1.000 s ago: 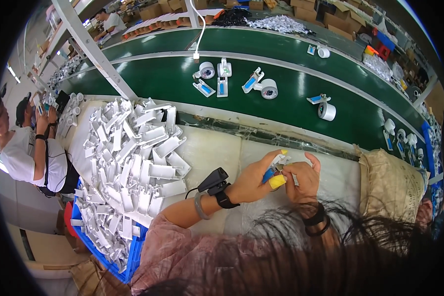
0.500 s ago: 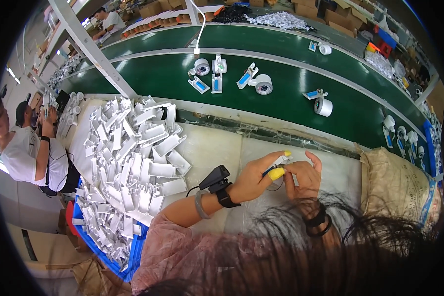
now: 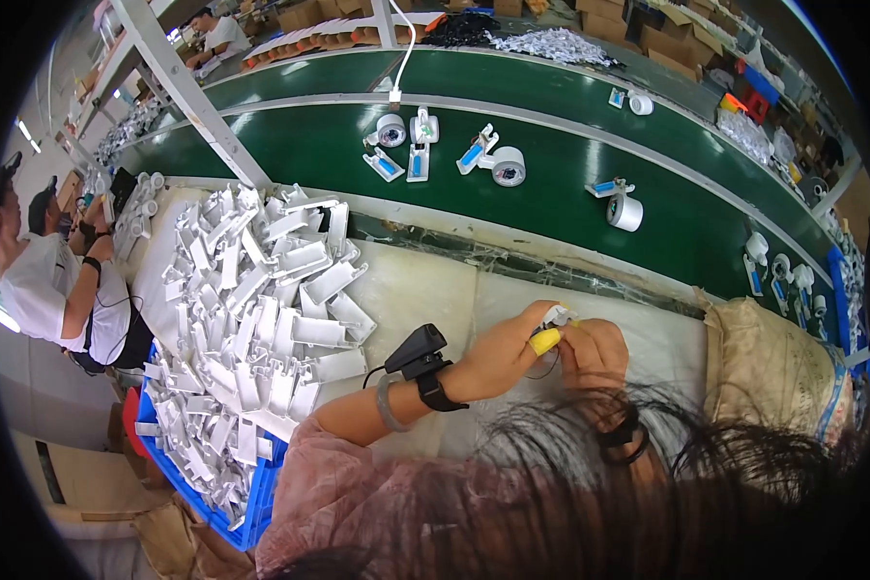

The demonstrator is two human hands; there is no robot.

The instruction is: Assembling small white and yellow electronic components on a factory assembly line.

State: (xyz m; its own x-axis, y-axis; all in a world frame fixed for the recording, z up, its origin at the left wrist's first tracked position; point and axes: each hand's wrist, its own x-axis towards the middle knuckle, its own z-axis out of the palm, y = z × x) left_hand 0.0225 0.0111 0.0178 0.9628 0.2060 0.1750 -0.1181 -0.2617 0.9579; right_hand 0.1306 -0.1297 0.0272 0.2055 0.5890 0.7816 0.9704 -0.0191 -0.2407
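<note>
My left hand [image 3: 506,356], with yellow covers on its fingertips, pinches a small white plastic part [image 3: 557,316] above the pale work surface. My right hand [image 3: 594,356] meets it from the other side, its fingers curled and pressed together against the part. A thin dark wire [image 3: 551,368] hangs below the fingers. What exactly the right fingertips grip is hidden behind the knuckles. To the left of my hands lies a large heap of white plastic housings [image 3: 300,261].
More housings fill a blue crate [image 3: 253,517] at the lower left. Beyond the work surface runs a green conveyor belt [image 3: 546,164] carrying round white lamp heads [image 3: 624,213] with blue-marked brackets. A brown sack [image 3: 773,362] stands at right. A co-worker [image 3: 63,290] sits at left.
My right hand's raised finger has curled down towards the part, and both hands have drawn closer together. The lamp heads on the belt have shifted slightly left.
</note>
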